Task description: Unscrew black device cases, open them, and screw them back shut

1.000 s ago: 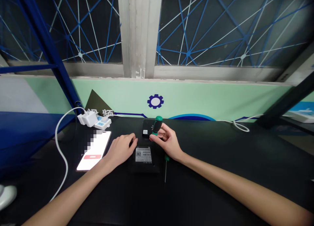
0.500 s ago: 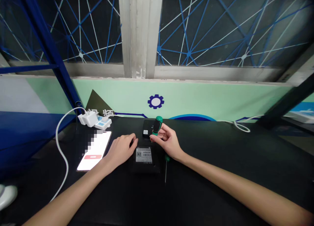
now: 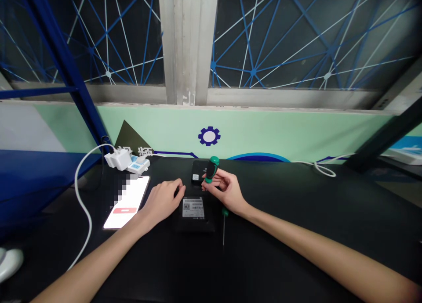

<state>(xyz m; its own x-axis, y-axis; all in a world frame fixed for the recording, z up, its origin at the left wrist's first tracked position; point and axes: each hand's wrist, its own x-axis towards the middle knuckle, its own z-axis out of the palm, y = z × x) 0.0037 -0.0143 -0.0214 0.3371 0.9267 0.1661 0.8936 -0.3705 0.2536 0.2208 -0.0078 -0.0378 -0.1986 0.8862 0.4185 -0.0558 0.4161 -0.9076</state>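
Note:
A flat black device (image 3: 193, 224) with a white printed label lies on the dark table in front of me. My left hand (image 3: 165, 199) rests at its upper-left side, fingers curled and thumb by the corner; the fingertips are partly hidden, and the hand seems to steady the device. In my right hand (image 3: 229, 191), thumb and fingers pinch a screwdriver (image 3: 212, 169) below its green-and-black handle. It stands nearly upright over the device's far-right corner, its tip hard to see. A second, thinner screwdriver (image 3: 224, 228) with a green end lies beside the device, partly behind my right hand.
Behind the device sits a small black box (image 3: 197, 171) with a white sticker. To the left are a lit phone (image 3: 127, 208), a power strip (image 3: 138, 164) with white plugs, and a looping white cable (image 3: 79, 186). A white mouse-like object (image 3: 10, 263) is at the left edge.
Both hands keep nearly the same place. The upright screwdriver has barely shifted in my right hand, and the lying one has swung slightly at its tip.

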